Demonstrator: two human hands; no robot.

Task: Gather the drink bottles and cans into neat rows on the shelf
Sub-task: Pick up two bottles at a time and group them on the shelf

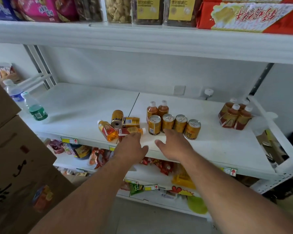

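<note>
White shelf (78, 105) boards run across in front of us. Our left hand (130, 147) has loosely spread fingers resting on a fallen bottle (134, 130) of amber drink, gripping nothing. Our right hand (172, 144) is open and empty, fingertips just before a row of four upright cans (174, 124). Two upright bottles (157, 109) stand behind that row; two toppled cans (123, 119) and another fallen bottle (107, 130) lie left. Bare shelf stretches leftward to the water bottles (34, 107).
</note>
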